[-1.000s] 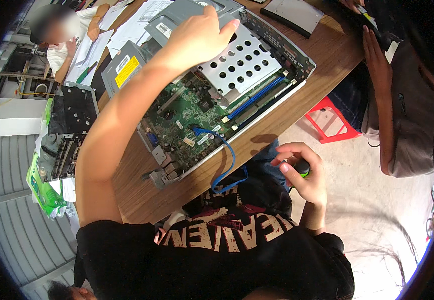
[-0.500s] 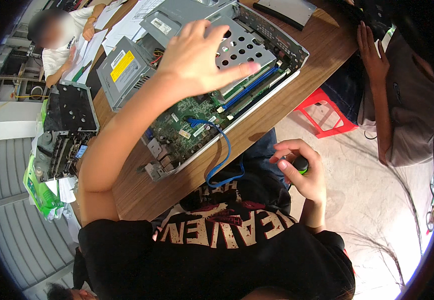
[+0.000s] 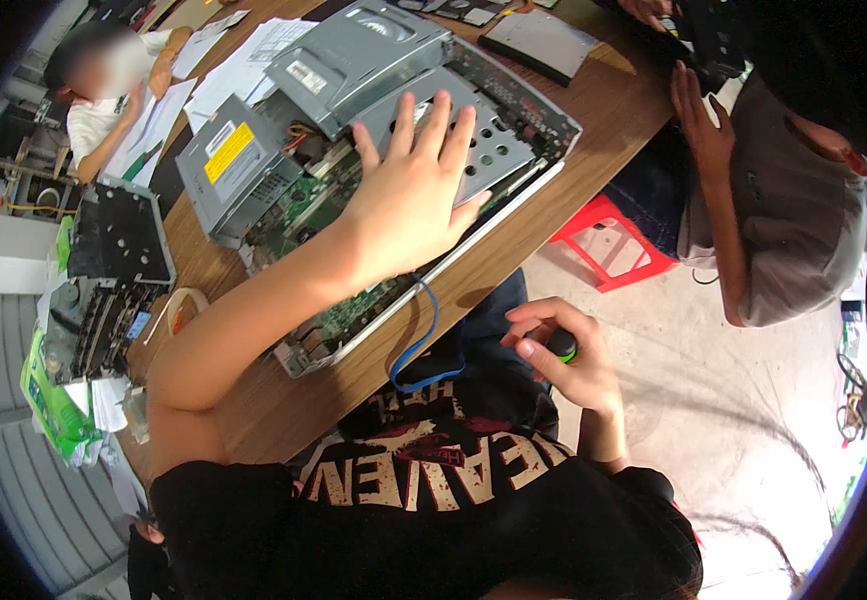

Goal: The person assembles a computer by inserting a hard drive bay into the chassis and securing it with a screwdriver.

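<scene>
My left hand [image 3: 409, 200] lies with fingers spread on a perforated metal drive bracket [image 3: 502, 152] inside an opened desktop computer case [image 3: 499, 222]. Beneath my wrist, the green motherboard [image 3: 299, 203] is partly covered. A grey power supply [image 3: 229, 165] with a yellow label sits at the case's left, and a larger metal drive housing [image 3: 354, 60] is at its far end. From the board a blue cable [image 3: 422, 350] hangs over the table edge. Near my lap, my right hand [image 3: 586, 368] is curled around a screwdriver [image 3: 562, 345] with a black-and-green handle; its shaft is hidden.
Papers [image 3: 244, 75] lie behind the case, near a person writing at the far left. Another stripped metal chassis [image 3: 119, 240] and a tape roll [image 3: 186, 308] are at the left. A flat drive [image 3: 539, 45] lies far right. A red stool [image 3: 614, 245] stands by another person.
My left hand has come down flatter onto the bracket, which now covers the blue memory slots seen before. The view has shifted slightly. My right hand keeps its grip on the screwdriver.
</scene>
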### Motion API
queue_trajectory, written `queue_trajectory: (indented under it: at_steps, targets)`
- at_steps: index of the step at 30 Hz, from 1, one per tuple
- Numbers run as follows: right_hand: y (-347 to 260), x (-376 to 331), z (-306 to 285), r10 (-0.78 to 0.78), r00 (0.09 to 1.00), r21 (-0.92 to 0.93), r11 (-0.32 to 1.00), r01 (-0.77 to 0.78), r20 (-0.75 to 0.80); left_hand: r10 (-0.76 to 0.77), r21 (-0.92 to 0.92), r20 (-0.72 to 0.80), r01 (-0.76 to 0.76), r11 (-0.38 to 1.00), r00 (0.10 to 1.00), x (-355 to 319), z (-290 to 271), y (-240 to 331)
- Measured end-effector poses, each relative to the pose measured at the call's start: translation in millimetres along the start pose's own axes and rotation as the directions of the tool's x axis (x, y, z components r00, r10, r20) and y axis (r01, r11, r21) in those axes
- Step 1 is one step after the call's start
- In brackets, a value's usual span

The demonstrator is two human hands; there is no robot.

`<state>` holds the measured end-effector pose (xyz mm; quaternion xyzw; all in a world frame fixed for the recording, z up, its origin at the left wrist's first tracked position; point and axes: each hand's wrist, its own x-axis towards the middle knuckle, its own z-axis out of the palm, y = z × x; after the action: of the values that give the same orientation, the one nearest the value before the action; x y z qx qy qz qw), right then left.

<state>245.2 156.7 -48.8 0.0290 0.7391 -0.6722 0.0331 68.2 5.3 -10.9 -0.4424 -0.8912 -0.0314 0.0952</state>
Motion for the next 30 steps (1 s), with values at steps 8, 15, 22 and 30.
queue_trajectory:
  at_steps: [8,15,22,30]
  targets:
    - [5.0,-6.5,-3.2,0.064,0.997,0.062,0.996,-0.061,-0.052,-0.088,0.144,0.098,0.073,0.987,0.991,29.2,-35.7,1.2]
    - [11.0,-1.8,-0.1,0.076,0.994,0.133,0.989,-0.065,-0.079,-0.138,-0.202,0.003,0.136,0.97,0.99,27.2,-87.2,-58.1]
    - [8.5,19.7,2.4,0.085,0.996,0.07,0.994,-0.084,-0.005,0.0,-0.141,-0.22,-0.032,0.989,0.975,-10.2,-50.1,-47.5]
    - [4.3,38.5,16.6,0.059,0.997,0.023,0.998,-0.06,0.039,-0.023,-0.222,-0.017,0.019,0.975,1.0,21.8,-65.9,-64.0]
